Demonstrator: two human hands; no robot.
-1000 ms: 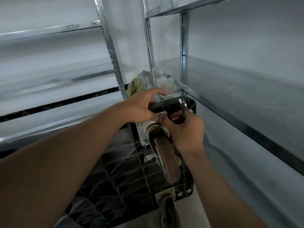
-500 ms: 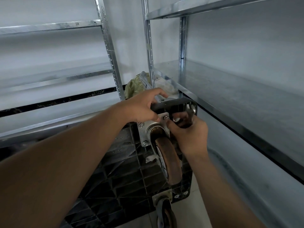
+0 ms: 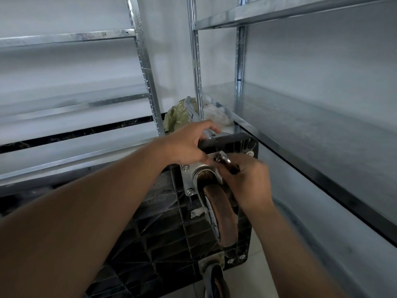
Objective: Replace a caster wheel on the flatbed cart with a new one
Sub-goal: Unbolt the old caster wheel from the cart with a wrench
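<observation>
**Loosening caster plate bolt, cart upended**

Flatbed cart point(image 3: 163, 239) stands on edge between steel shelving point(image 3: 300, 117); worn caster wheel point(image 3: 223, 214) sits at 5 o'clock from frame centre. Left hand point(image 3: 189, 145) curls its grip over the cart's top edge. Right hand point(image 3: 247, 181) pinches a wrench point(image 3: 225, 163) at the mounting plate point(image 3: 187, 179). Judgement: seat the wrench squarely, brace the deck, turn in short strokes to avoid rounding.
</observation>
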